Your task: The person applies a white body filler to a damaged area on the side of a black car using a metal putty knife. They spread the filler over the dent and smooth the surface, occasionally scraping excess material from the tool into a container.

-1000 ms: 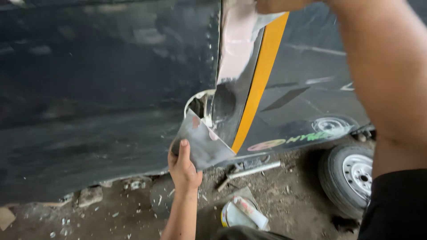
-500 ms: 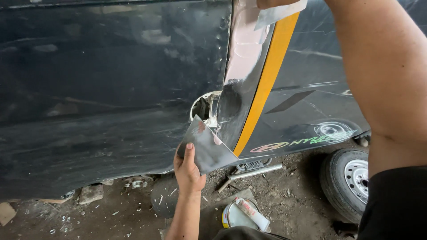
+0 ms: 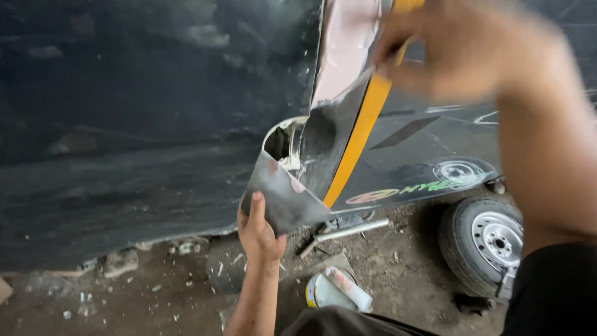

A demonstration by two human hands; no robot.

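Both hands [image 3: 258, 227] [image 3: 460, 56] pinch bent metal sheet's [image 3: 283, 199] edges beside dark panel [image 3: 143, 124].

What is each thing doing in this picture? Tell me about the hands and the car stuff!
left hand: gripping the lower corner of the metal sheet
right hand: blurred, pinching the sheet's top edge
metal sheet: bent, held against the car panel
car panel: dark, scuffed, with a hole at its edge
wheel: standing on the dirt ground
can: lying on the ground
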